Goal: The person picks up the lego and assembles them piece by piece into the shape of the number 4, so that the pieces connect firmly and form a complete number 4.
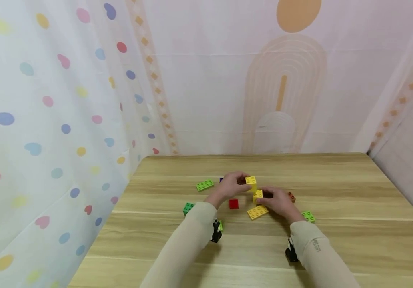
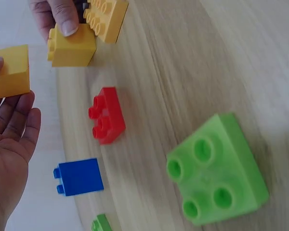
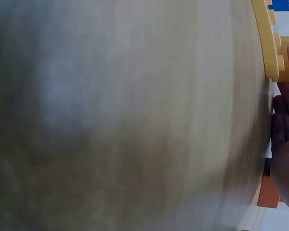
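Observation:
My left hand (image 1: 231, 185) pinches a yellow building brick (image 1: 251, 181) between thumb and fingers, held up above the table. Just below and to its right, my right hand (image 1: 279, 201) grips a second yellow brick (image 1: 258, 195), thumb on its near side. The left wrist view shows the left hand's brick (image 2: 12, 72) apart from the right hand's brick (image 2: 74, 47). A flat yellow eight-stud brick (image 1: 257, 212) lies right in front of the right hand. To its left sits a red brick (image 1: 233, 204).
Left of the hands lie a long lime brick (image 1: 205, 185), a dark green brick (image 1: 188, 208) and a blue brick (image 2: 80, 177). A lime four-stud brick (image 2: 216, 178) is near the left wrist. An orange-brown brick (image 1: 291, 197) and another lime brick (image 1: 308, 217) lie by the right arm.

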`<state>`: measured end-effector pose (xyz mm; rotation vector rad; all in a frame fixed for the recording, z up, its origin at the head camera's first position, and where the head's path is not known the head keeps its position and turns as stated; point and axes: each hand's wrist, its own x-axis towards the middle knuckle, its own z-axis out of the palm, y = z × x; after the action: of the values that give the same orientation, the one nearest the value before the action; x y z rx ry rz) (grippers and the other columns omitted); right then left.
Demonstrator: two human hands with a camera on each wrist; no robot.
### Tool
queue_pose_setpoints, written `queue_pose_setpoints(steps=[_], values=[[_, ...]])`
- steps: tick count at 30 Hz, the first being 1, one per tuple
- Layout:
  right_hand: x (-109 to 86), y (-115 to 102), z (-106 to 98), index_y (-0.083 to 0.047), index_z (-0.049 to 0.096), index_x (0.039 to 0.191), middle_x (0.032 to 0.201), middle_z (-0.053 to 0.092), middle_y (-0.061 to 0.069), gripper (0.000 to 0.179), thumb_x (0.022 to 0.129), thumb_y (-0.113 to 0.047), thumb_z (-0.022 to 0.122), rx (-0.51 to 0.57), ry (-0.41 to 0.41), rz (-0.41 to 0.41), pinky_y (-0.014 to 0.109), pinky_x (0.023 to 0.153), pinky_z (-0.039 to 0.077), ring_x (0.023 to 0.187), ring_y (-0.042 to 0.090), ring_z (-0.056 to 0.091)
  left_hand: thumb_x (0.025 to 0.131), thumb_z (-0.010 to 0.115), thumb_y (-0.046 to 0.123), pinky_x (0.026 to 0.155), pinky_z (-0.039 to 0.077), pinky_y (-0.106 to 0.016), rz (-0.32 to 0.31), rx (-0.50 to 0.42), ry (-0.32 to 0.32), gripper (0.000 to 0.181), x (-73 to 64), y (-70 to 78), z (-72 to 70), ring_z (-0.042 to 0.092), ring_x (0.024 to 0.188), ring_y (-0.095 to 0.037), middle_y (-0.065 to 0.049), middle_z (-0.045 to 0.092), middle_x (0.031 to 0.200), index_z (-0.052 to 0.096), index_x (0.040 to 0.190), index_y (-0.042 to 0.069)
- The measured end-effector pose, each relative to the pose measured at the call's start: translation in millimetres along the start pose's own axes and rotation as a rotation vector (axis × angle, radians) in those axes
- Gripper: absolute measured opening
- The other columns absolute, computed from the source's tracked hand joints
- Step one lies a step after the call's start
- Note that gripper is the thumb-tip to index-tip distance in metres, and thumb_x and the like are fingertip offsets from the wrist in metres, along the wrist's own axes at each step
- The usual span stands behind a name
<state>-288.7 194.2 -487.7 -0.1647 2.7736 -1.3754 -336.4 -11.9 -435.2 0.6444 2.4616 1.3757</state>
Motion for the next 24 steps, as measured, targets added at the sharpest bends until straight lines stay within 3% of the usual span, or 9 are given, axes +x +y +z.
queue_pose_setpoints(steps=[16, 24], values=[[-4.5, -4.5, 3.9, -0.005, 0.064, 0.132, 0.131, 0.062, 0.015, 0.048, 0.09, -0.028, 0.075, 0.038, -0.036, 0.03, 0.049, 0.097, 0.045, 0.119, 0.031, 0.057, 0.092, 0.074, 0.017, 0.086, 0.05, -0.03, -0.012, 0.033, -0.063, 0.028, 2.2, -0.8, 10.0, 0.06, 0.097, -0.012, 0.002, 0.066, 0.104, 0.067, 0.119, 0.011], [-4.5, -2.3, 5.8, -0.007, 0.067, 0.128, 0.124, 0.065, 0.011, 0.044, 0.09, -0.028, 0.075, 0.037, -0.027, 0.022, 0.045, 0.092, 0.048, 0.104, 0.022, 0.061, 0.092, 0.073, 0.018, 0.084, 0.05, -0.029, -0.006, 0.061, -0.11, 0.028, 3.4, -3.1, 11.6, 0.06, 0.094, -0.011, 0.003, 0.066, 0.102, 0.067, 0.119, 0.011]])
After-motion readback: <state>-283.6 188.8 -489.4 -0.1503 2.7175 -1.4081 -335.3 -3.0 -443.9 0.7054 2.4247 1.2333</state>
